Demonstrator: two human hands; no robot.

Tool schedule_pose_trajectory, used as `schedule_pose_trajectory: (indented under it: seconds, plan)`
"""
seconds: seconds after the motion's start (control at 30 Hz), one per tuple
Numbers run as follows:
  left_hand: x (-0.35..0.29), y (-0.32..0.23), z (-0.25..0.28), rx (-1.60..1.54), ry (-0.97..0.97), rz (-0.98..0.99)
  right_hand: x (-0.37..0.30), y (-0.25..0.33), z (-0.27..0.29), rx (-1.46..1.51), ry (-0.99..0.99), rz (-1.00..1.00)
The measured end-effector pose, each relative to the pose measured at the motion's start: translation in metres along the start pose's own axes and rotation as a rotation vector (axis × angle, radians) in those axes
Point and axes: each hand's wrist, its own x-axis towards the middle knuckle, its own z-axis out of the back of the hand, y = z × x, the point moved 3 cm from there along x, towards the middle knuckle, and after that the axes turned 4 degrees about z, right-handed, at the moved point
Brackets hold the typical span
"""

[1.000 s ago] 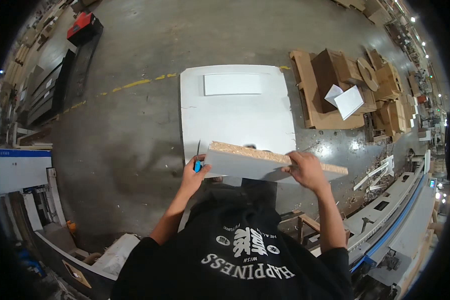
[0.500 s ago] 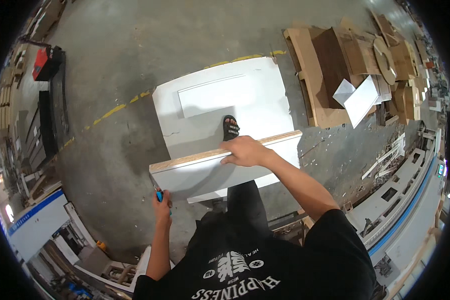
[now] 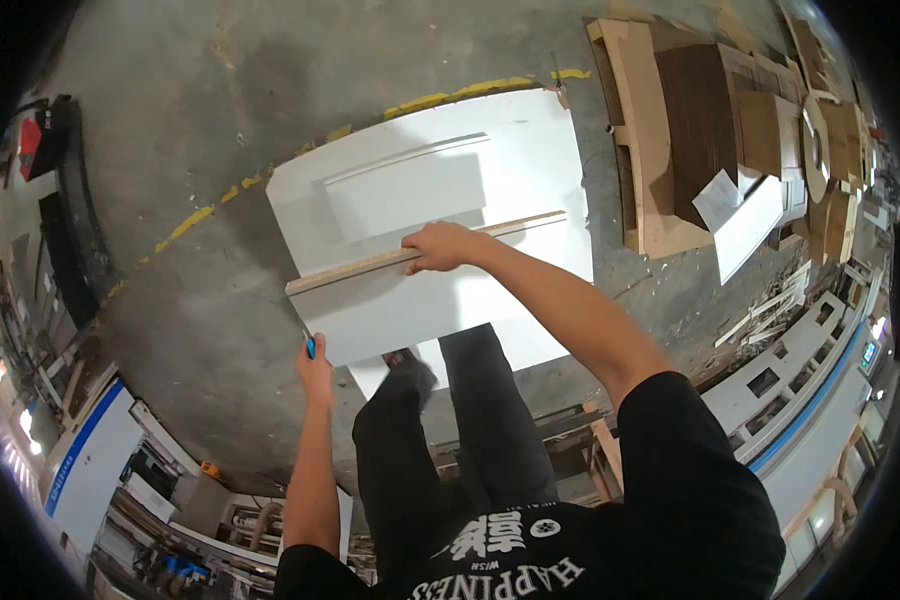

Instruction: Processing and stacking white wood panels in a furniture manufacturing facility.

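My right hand [image 3: 445, 245] is closed over the upper long edge of a white board [image 3: 390, 315], with its fingers on the near face. The board stands on edge, tilted, with raw chipboard showing along its top. In my closed left hand [image 3: 315, 373] is a small blue-handled tool [image 3: 311, 347] with a thin tip, close beside the board's left end. Whether that hand also touches the board, I cannot tell. Below lies a large white sheet [image 3: 292, 205] on the floor. A second white panel [image 3: 410, 190] rests on it, beyond the board.
Brown boards and boxes sit around a wooden pallet [image 3: 630, 150] at the right. Wood scraps [image 3: 765, 305] are strewn near a long machine [image 3: 810, 400]. A blue-and-white machine [image 3: 85, 445] stands at the lower left. A yellow line [image 3: 185, 230] crosses the concrete floor.
The board has moved forward and lower over the white sheet, with my right hand still gripping it. My left hand has moved forward beside its end. My legs have shifted.
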Motion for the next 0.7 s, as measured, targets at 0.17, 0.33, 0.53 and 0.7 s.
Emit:
schedule_pose_trajectory:
  seconds: [0.17, 0.33, 0.53, 0.7]
  plan:
    - [0.119, 0.042, -0.081, -0.075, 0.081, -0.004, 0.092, -0.109, -0.022, -0.077, 0.035, -0.014]
    - [0.233, 0.061, -0.139, -0.064, 0.017, 0.051, 0.204, -0.194, -0.034, -0.165, 0.182, -0.045]
    - [0.363, 0.062, -0.140, 0.019, 0.025, -0.054, 0.326, -0.210, -0.029, -0.209, 0.187, -0.157]
    - [0.415, 0.057, -0.168, 0.064, 0.009, -0.056, 0.377, -0.248, -0.021, -0.178, 0.235, -0.195]
